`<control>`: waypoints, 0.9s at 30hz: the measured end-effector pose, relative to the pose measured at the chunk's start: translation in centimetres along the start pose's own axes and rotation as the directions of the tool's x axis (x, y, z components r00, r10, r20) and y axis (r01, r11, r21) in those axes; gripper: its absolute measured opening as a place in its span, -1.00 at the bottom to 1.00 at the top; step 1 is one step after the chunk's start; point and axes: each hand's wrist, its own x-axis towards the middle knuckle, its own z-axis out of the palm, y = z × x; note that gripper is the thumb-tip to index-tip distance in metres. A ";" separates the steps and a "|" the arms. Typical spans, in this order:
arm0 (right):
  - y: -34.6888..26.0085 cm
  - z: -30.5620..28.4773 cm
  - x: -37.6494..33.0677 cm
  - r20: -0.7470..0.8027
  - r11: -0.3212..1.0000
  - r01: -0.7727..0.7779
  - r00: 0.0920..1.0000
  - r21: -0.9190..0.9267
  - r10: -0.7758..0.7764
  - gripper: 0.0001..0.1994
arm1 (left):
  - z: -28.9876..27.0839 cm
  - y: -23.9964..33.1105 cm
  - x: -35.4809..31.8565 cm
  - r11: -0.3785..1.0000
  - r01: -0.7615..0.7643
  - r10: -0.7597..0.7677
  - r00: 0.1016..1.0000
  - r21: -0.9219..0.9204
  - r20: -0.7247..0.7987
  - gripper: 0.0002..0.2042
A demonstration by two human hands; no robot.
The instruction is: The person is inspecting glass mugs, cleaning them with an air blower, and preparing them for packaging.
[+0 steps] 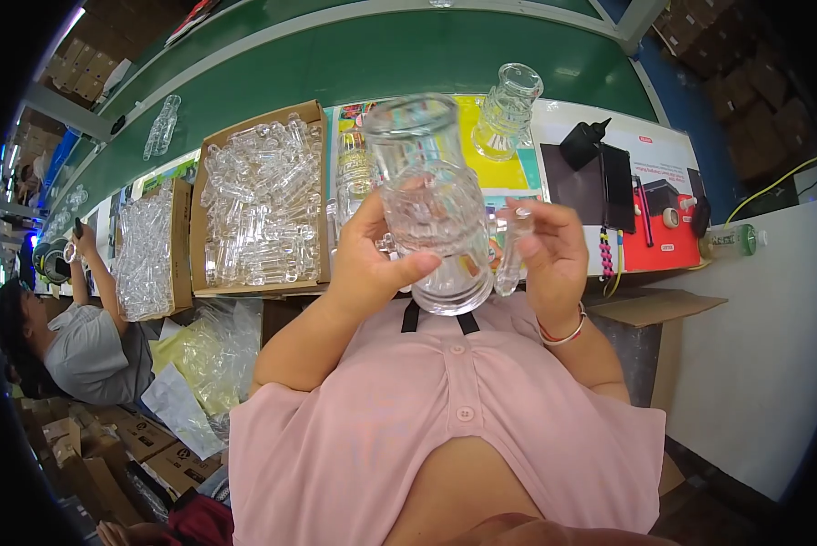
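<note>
At the long green surface (372, 68), a person in a grey shirt (94, 355) is to your left, beyond an open brown cardboard box (324, 196) of clear tubular pieces (267, 200). Your left hand (370, 257), half-curled, grasps a clear, cylindrical, glass-like vessel (437, 214) before your chest; your right hand (558, 253) pinches a slim, clear, rod-like piece (513, 259) just beside it, contact unclear.

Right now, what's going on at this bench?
Someone in a pink shirt has a clear vessel in the left hand and a small clear piece in the right hand, close beside it; can't tell if the two touch. Another vessel stands on the bench beyond, with a black bottle to its right. To the left, a box holds many clear pieces. A co-worker is at the far left.
</note>
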 end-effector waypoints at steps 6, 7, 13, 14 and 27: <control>-0.5 1.5 0.9 -0.116 0.933 0.196 0.979 0.302 -0.168 -0.64 | 1.9 -0.9 0.9 0.995 -0.100 0.093 0.966 -0.015 -0.240 -0.38; -0.6 1.8 0.9 -0.079 0.929 0.126 0.991 0.349 -0.105 -0.61 | 2.4 -1.2 0.9 0.996 -0.089 0.084 0.966 -0.009 -0.243 -0.38; -0.4 0.7 1.7 -0.152 0.695 0.018 0.980 0.718 0.132 -0.62 | 2.0 -2.0 0.3 0.935 0.111 -0.091 0.993 -0.338 0.074 -0.24; -0.3 0.6 1.5 -0.208 0.664 0.001 0.950 0.748 0.233 -0.65 | 1.9 -2.2 0.3 0.956 0.076 -0.043 0.992 -0.283 0.121 -0.17; -0.5 0.9 1.5 -0.111 0.904 0.027 0.994 0.426 0.022 -0.58 | 0.7 -2.6 0.0 0.924 0.149 -0.074 0.974 -0.352 0.215 -0.11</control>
